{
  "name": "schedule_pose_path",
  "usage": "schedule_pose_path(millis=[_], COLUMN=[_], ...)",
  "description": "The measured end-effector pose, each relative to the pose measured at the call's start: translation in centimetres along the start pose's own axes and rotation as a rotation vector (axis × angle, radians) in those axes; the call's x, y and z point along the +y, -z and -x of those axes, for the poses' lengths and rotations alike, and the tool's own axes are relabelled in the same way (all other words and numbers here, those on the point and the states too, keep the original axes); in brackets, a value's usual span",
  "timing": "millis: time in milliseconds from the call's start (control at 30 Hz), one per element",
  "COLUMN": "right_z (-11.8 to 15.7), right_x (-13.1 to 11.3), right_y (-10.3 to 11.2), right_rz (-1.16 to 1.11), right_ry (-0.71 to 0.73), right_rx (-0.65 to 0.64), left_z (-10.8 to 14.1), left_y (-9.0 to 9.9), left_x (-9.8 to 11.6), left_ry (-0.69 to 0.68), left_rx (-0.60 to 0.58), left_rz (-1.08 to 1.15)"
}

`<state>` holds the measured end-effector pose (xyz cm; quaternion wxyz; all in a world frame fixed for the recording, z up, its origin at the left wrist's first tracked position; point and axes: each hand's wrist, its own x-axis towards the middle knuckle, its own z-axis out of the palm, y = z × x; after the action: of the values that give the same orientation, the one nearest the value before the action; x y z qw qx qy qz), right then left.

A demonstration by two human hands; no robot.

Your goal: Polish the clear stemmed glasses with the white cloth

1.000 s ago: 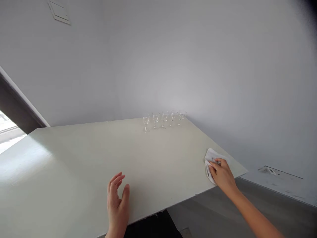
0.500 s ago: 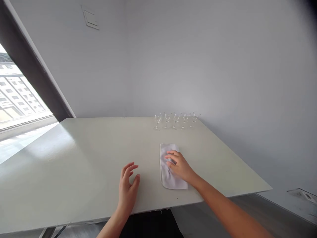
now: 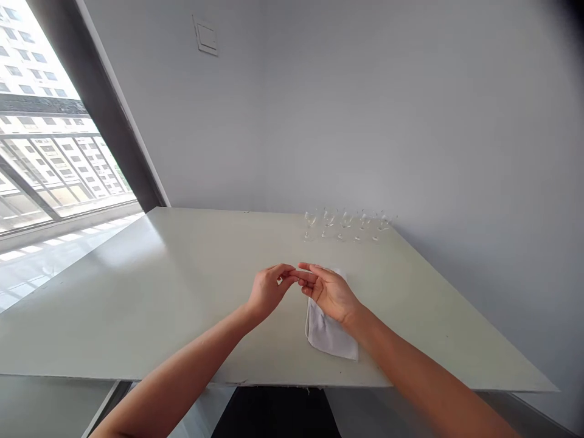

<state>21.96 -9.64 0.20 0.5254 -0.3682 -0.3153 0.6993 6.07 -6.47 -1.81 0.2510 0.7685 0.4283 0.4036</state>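
Observation:
My left hand (image 3: 267,293) is closed, with thumb and fingertips pinching a finger of my right hand. My right hand (image 3: 335,295) is turned partly palm up, its fingers stretched out, and holds nothing. Both hands meet above the table. Under my right hand lies a folded white cloth (image 3: 331,337), its upper part mostly hidden by the hand. Farther back, several small clear stemmed glasses (image 3: 310,220) stand upright in a row.
The pale table (image 3: 182,304) runs back to grey walls (image 3: 410,121). A dark-framed window (image 3: 68,152) is at the left, and a wall switch (image 3: 207,38) sits above. The table's front edge is close to my body.
My right hand has lifted off the cloth and turned over. My left hand has moved up and right to take hold of its finger. The whole view has shifted slightly left.

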Motion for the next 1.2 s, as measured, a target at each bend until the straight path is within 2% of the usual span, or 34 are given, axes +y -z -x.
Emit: schedule_pose_path(millis=[100, 200, 267, 367, 500, 633, 733, 867, 967, 1033, 1100, 1200], right_z=[-1.4, -3.2, -4.7, -7.7, -11.9, -14.7, -15.6, -16.1, -16.1, -16.1, -16.2, -16.3], right_x=[0.3, 0.6, 0.6, -0.3, -2.1, -2.3, -1.4, -1.0, -1.2, -1.3, -1.3, -1.1], right_y=[0.0, 0.8, 2.1, 5.3, 10.1, 13.1, 14.2, 14.9, 15.0, 15.0, 15.1, 15.1], right_rz=[0.075, 0.260, 0.459, 0.647, 0.628, 0.649, 0.686, 0.722, 0.746, 0.769, 0.784, 0.766], right_ry=[0.042, 0.083, 0.143, 0.260, 0.346, 0.405, 0.436, 0.440, 0.430, 0.416, 0.407, 0.427], right_rx=[0.026, 0.031, 0.065, 0.258, 0.517, 0.673, 0.709, 0.662, 0.606, 0.582, 0.578, 0.607], left_z=[-0.9, -2.5, -4.2, -7.4, -11.9, -15.6, -17.6, -19.1, -19.4, -19.2, -18.8, -18.0], left_y=[-0.2, -0.2, -0.3, -1.0, -4.1, -8.6, -11.3, -13.0, -13.0, -12.3, -10.8, -7.0], left_x=[-0.7, -2.0, -3.4, -5.9, -8.1, -8.6, -8.4, -8.4, -8.8, -9.5, -10.6, -13.0], left_ry=[0.102, 0.156, 0.210, 0.359, 0.430, 0.434, 0.423, 0.408, 0.392, 0.388, 0.394, 0.427], left_rx=[-0.030, -0.049, -0.040, -0.067, -0.100, -0.095, -0.087, -0.094, -0.097, -0.077, -0.040, 0.046], left_rz=[0.042, 0.022, 0.004, 0.035, 0.087, 0.144, 0.196, 0.251, 0.268, 0.263, 0.246, 0.207])
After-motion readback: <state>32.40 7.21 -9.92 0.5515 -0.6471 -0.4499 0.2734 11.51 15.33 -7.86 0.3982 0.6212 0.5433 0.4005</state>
